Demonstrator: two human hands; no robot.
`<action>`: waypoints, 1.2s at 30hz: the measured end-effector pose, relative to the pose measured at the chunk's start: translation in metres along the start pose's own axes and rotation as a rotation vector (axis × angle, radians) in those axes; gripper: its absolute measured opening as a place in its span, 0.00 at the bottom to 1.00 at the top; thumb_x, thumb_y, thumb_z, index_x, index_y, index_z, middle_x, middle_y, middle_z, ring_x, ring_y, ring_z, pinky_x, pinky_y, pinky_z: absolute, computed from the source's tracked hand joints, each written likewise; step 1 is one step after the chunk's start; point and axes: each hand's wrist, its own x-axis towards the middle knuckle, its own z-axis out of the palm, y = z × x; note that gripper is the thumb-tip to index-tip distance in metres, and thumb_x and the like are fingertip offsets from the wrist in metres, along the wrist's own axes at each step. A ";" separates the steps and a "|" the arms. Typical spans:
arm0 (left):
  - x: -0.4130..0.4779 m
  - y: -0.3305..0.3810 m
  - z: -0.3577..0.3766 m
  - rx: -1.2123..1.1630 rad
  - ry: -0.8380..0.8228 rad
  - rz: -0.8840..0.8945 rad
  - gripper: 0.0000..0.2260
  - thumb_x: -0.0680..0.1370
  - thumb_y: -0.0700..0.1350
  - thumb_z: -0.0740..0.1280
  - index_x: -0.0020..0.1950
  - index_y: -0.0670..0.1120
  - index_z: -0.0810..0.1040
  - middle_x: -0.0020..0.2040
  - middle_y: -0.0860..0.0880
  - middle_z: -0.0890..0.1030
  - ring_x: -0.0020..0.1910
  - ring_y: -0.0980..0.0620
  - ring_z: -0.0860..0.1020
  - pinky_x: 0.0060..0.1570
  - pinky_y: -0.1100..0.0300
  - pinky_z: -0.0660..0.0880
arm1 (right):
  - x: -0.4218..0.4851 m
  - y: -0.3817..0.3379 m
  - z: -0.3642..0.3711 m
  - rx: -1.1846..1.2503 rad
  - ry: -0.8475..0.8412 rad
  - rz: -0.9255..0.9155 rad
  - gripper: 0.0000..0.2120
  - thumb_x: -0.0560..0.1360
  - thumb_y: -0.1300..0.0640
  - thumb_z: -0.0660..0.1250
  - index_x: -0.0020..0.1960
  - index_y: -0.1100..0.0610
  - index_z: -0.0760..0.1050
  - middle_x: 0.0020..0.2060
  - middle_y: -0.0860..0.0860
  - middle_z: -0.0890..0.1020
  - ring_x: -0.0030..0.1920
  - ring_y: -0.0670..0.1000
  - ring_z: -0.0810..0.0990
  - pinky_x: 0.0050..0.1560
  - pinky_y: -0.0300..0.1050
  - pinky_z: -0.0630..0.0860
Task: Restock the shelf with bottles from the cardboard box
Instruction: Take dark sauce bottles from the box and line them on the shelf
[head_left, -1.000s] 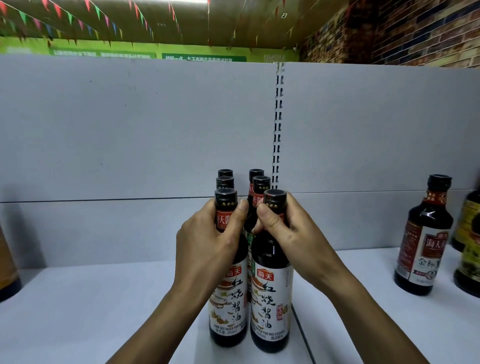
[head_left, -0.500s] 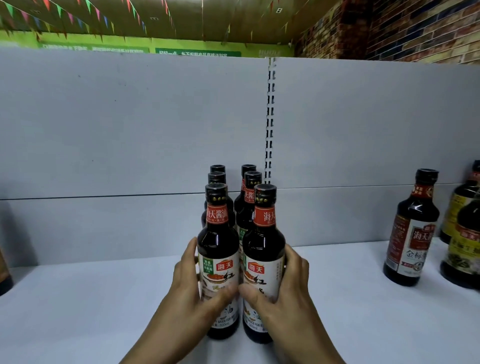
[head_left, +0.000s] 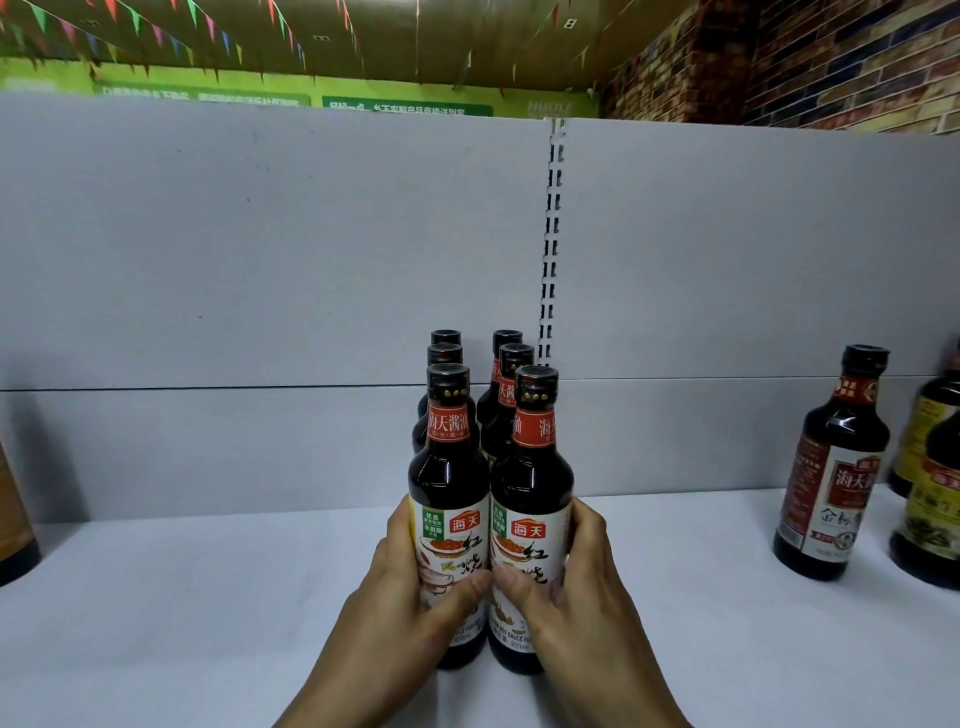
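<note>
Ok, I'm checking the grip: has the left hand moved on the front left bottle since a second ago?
Yes. The left hand has slid down the front left bottle, from its red neck band to the white label lower down.

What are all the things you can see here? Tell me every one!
soy sauce bottles: six, dark with red neck bands, mid-shelf in two rows of three
red-label bottle: one, dark, standing at right
edge bottles: at least two, dark with yellowish labels, far right, cut off
brown bottle: one, far left edge, mostly cut off
shelf: one, white, under everything
back panel: one, grey, behind the bottles
flags: many, colourful, strung overhead
brick wall: reddish, top right
left hand: one, grips front left bottle
right hand: one, grips front right bottle
</note>
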 end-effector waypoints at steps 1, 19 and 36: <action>0.000 0.000 0.000 0.000 0.002 0.000 0.34 0.73 0.62 0.72 0.73 0.70 0.56 0.67 0.64 0.75 0.63 0.61 0.78 0.64 0.51 0.78 | 0.001 0.000 -0.001 -0.005 -0.007 -0.004 0.35 0.74 0.47 0.73 0.73 0.37 0.55 0.69 0.38 0.71 0.66 0.42 0.75 0.65 0.45 0.77; 0.001 0.004 0.002 -0.035 -0.011 0.038 0.31 0.76 0.58 0.70 0.72 0.73 0.56 0.67 0.69 0.74 0.64 0.67 0.76 0.65 0.55 0.76 | 0.015 0.008 -0.005 -0.035 -0.086 -0.092 0.36 0.78 0.50 0.67 0.77 0.38 0.49 0.64 0.37 0.63 0.67 0.37 0.70 0.58 0.31 0.72; 0.004 0.021 -0.014 -0.185 -0.229 0.039 0.32 0.74 0.54 0.67 0.67 0.74 0.50 0.55 0.84 0.72 0.57 0.81 0.73 0.48 0.80 0.72 | 0.011 0.006 -0.004 -0.044 -0.090 -0.085 0.36 0.80 0.49 0.64 0.77 0.35 0.44 0.69 0.36 0.62 0.69 0.39 0.68 0.68 0.39 0.70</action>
